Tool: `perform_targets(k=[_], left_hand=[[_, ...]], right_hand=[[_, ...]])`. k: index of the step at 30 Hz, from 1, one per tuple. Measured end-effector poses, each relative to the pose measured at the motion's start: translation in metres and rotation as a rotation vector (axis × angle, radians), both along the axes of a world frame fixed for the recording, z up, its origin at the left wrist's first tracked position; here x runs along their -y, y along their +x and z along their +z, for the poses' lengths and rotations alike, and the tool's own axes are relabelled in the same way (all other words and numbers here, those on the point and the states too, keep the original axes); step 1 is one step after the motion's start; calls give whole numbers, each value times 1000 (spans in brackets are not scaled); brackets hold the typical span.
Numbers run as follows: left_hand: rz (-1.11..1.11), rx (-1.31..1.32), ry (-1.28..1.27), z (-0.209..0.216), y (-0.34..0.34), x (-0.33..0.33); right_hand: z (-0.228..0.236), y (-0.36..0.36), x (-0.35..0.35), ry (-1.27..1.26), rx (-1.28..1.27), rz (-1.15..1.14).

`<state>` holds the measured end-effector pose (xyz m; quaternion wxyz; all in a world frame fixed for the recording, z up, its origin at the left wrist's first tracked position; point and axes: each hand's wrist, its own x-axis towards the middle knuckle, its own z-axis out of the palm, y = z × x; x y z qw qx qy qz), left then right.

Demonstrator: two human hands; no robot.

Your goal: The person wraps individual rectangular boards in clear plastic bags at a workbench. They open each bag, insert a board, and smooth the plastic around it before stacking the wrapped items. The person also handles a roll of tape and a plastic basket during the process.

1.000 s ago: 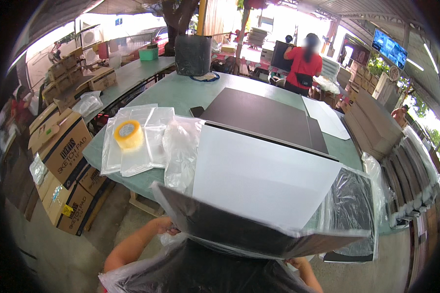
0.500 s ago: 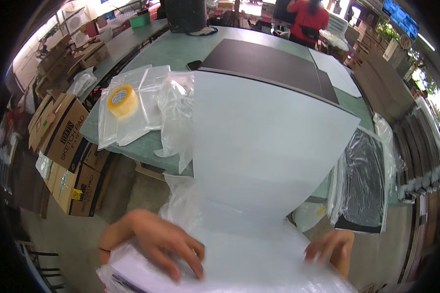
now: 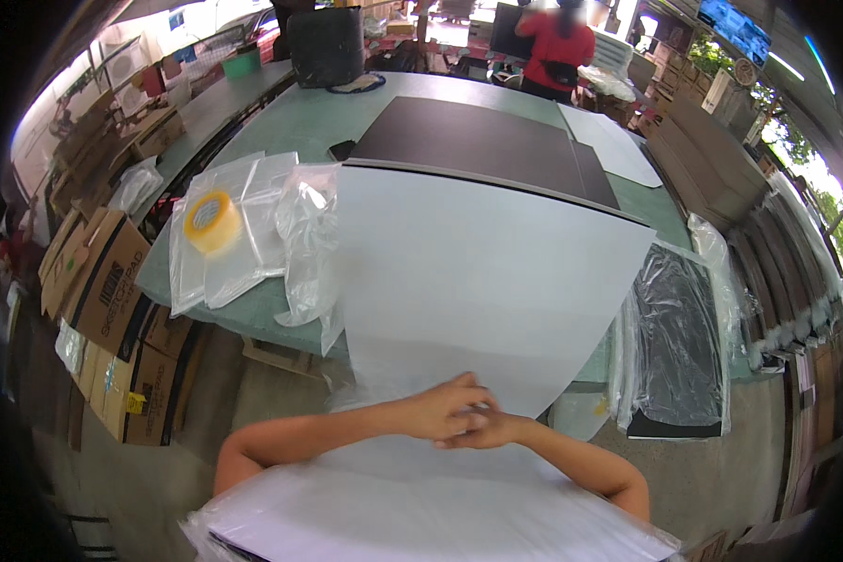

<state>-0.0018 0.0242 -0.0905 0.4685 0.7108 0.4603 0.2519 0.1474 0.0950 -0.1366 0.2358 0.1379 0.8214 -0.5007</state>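
Note:
My left hand [image 3: 437, 410] and my right hand [image 3: 496, 429] meet in front of me, above the white sheets. The left fingers are bent but apart and lie across the right hand, partly hiding its fingers. I see nothing held between them. Below my forearms, close to me, lies a large white sheet in clear plastic [image 3: 421, 510], with a thin dark edge at its lower left. Beyond the hands a big pale board [image 3: 487, 272] covers the near part of the table, and dark grey boards [image 3: 478, 136] lie behind it.
Clear plastic bags [image 3: 244, 239] and a yellow tape roll [image 3: 213, 222] lie on the green table [image 3: 262, 304]. Brown cartons [image 3: 112, 290] stand at left, plastic-wrapped black boards [image 3: 674, 337] at right. Beyond are a black bin [image 3: 326, 47] and a person in red [image 3: 560, 51].
Both hands have risen off the wrapped sheet near me and moved inward until they meet. The view has shifted slightly, so the table sits lower and further left.

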Motion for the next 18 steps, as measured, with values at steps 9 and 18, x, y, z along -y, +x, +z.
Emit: perform_targets(k=[9, 18], left_hand=[[470, 20, 147, 20, -33, 0], [699, 278, 62, 50, -68, -11]], right_hand=[[74, -1, -22, -445, -465, -613], [42, 41, -32, -283, -257, -442]])
